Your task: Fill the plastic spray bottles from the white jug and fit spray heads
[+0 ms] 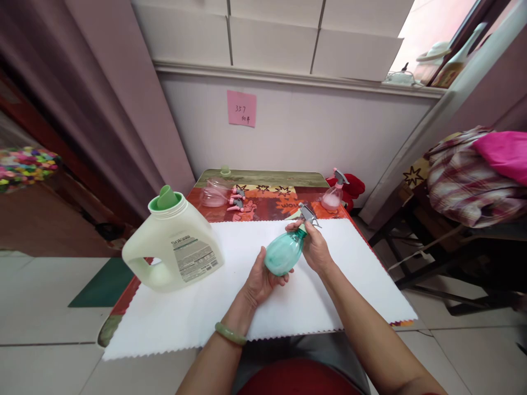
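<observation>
Red fabric garment [304, 378]; beyond it, a tilted, rounded, translucent green plastic spray bottle [284, 254].
Left hand [262, 281] cups its base; right hand [317, 248] pinches its neck, over a white scallop-edged sheet [185, 318].

General level: moderate, even daylight look; colours readable.
Window [436, 27]: upper right, panes washed out to pale glare.
White sheet [329, 296]: brightest part of the surface [275, 178]; weave mostly lost.
Shadows: soft and faint on the sheet; darkest patch beneath the stool [465, 258] at right.
Green spray bottle [284, 252]: small glossy highlights on translucent wall; fairly sharp.
Jug [164, 241]: evenly lit; large lettering partly legible, fine print too small.
Pink note [241, 108]: handwriting legible.
Colourful pieces [27, 164]: left edge, smeared, detail soft.
Curtain [123, 99]: dim; folds lean under wide-angle distortion.
</observation>
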`<state>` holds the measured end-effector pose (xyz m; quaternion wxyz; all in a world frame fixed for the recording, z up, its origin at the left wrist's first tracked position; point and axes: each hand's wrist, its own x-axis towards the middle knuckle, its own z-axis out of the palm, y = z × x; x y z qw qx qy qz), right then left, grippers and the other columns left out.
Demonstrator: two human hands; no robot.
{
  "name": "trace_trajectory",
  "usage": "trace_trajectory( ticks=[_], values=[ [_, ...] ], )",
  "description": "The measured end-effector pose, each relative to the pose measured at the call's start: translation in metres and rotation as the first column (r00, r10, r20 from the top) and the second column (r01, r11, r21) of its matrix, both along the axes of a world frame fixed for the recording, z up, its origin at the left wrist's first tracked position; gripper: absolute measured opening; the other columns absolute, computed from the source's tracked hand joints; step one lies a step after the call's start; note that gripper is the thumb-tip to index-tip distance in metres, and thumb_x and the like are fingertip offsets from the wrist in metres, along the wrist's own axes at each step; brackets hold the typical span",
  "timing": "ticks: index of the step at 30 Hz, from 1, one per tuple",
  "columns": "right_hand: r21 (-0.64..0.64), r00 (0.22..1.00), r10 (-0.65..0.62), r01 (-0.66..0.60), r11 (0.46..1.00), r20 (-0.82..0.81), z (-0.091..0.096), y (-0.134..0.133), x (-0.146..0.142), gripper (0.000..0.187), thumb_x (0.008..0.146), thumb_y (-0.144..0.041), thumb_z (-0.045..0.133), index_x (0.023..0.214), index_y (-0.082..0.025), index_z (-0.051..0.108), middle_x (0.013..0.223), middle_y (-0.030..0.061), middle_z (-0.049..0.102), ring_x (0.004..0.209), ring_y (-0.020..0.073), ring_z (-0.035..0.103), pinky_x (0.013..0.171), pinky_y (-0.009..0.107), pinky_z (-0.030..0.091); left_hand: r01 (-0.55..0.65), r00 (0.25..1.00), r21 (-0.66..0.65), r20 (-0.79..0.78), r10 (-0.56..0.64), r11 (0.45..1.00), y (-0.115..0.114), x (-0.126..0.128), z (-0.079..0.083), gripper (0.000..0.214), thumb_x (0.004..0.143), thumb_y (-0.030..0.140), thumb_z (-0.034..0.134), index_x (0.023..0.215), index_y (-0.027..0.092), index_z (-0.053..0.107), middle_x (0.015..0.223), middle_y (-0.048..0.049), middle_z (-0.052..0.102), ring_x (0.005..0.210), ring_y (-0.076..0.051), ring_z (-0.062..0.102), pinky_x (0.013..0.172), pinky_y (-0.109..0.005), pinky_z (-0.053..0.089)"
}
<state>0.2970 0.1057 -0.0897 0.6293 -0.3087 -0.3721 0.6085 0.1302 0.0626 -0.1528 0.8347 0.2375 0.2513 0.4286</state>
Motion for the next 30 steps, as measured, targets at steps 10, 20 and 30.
trace_trajectory(
  ticks=[10, 20, 30],
  values=[
    [0.087, 0.992, -0.117, 0.121, 0.989, -0.050, -0.004, 0.008, -0.005, 0.036, 0.084, -0.060, 0.079, 0.094, -0.025, 0.073, 0.100, 0.0021, 0.077, 0.098, 0.0211, 0.071, 0.108, 0.046, 0.052, -0.105, 0.994, -0.021, 0.024, 0.105, 0.994, 0.001, 0.002, -0.004, 0.079, 0.092, 0.066, 0.062, 0.142, 0.005, 0.054, 0.101, -0.0212, 0.077, 0.077, -0.024, 0.076, 0.064, -0.030, 0.063],
    [0.048, 0.985, -0.163, 0.166, 0.985, -0.063, -0.013, 0.002, -0.016, 0.044, 0.085, -0.067, 0.073, 0.096, -0.024, 0.069, 0.101, 0.0024, 0.079, 0.096, 0.0202, 0.074, 0.098, 0.040, 0.054, -0.106, 0.994, -0.041, -0.017, 0.105, 0.994, -0.002, 0.002, -0.005, 0.075, 0.088, 0.067, 0.068, 0.129, 0.005, 0.063, 0.097, -0.0202, 0.078, 0.073, -0.024, 0.076, 0.063, -0.029, 0.064],
    [0.089, 0.984, -0.154, 0.162, 0.983, -0.089, -0.003, -0.005, -0.013, 0.043, 0.087, -0.065, 0.072, 0.098, -0.024, 0.071, 0.100, 0.0032, 0.079, 0.097, 0.0209, 0.073, 0.103, 0.042, 0.052, -0.141, 0.989, -0.152, -0.069, 0.132, 0.978, -0.018, 0.009, 0.028, 0.075, 0.098, 0.065, 0.052, 0.138, 0.002, 0.054, 0.086, -0.0212, 0.077, 0.064, -0.023, 0.075, 0.055, -0.025, 0.061]
  ],
)
